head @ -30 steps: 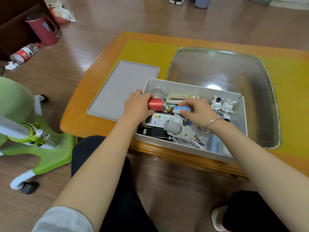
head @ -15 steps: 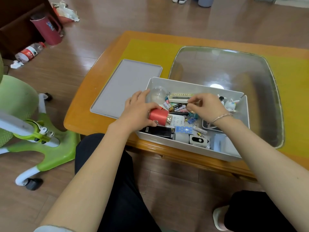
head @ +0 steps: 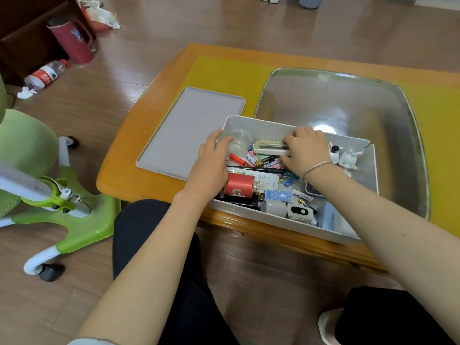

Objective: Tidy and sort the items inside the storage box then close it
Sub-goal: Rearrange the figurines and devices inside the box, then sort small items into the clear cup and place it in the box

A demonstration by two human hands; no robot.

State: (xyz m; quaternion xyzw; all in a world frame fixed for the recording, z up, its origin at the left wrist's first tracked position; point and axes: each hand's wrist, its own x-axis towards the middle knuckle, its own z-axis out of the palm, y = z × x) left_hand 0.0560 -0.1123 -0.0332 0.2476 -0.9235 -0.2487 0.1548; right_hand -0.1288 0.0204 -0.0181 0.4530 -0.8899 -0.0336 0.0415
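Head view: open grey plastic storage box (head: 251,122) sits at the near edge of the wooden table (head: 119,168), long axis running left-right, slightly skewed. Its flat grey lid (head: 189,130) lies just left of it on the table, long axis pointing away from the person. Left hand (head: 211,165) reaches over the box's left wall, fingers relaxed and holding nothing, palm beside a red cylindrical tin (head: 239,185) lying on its side, axis left-right. Right hand (head: 306,150) curls its fingers on a cream oblong case (head: 270,146), long axis left-right. Two white rabbit figurines (head: 348,158) stand at the right end.
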